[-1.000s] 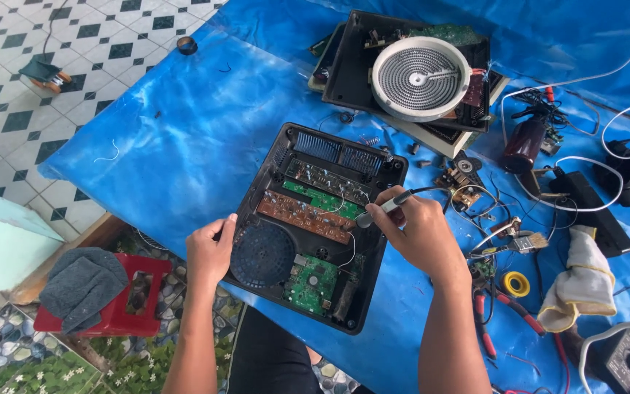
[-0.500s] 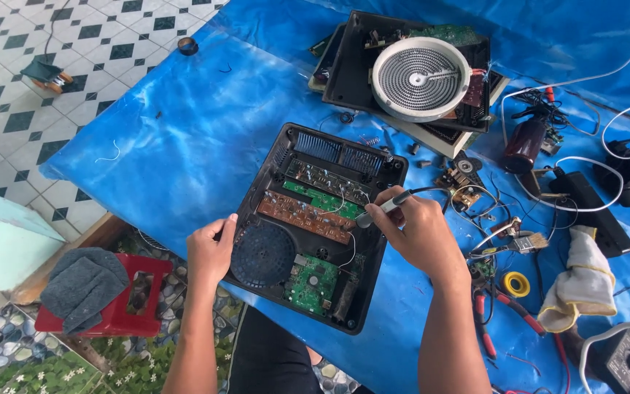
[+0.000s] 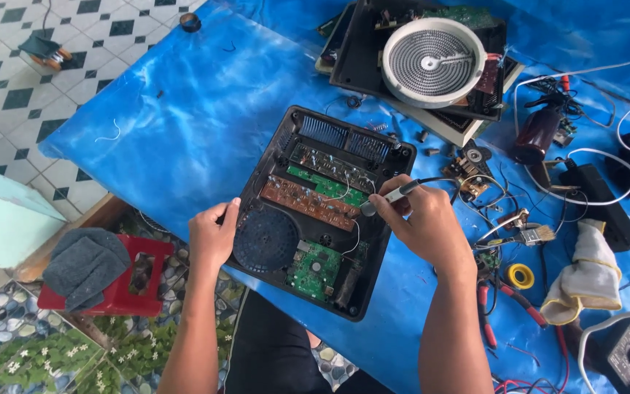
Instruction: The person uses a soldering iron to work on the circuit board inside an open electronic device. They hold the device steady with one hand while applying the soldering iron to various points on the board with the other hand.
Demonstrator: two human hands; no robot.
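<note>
An opened black appliance case (image 3: pixel 278 138) lies on a blue sheet (image 3: pixel 184 131), showing green circuit boards (image 3: pixel 316 266), a brown board (image 3: pixel 304 204) and a round black fan (image 3: pixel 265 239). My left hand (image 3: pixel 213 235) grips the case's left edge beside the fan. My right hand (image 3: pixel 421 222) holds a pen-like soldering tool (image 3: pixel 391 197) with its tip over the boards at the case's right side; a cable runs back from it.
A second opened cooker with a white round coil (image 3: pixel 432 58) sits at the back. Right of me lie a brush (image 3: pixel 537 233), yellow tape roll (image 3: pixel 520 276), red-handled pliers (image 3: pixel 486 321), cloth glove (image 3: pixel 585 281), multimeter (image 3: pixel 625 357) and cables. A red stool (image 3: pixel 151 273) with grey cloth stands left.
</note>
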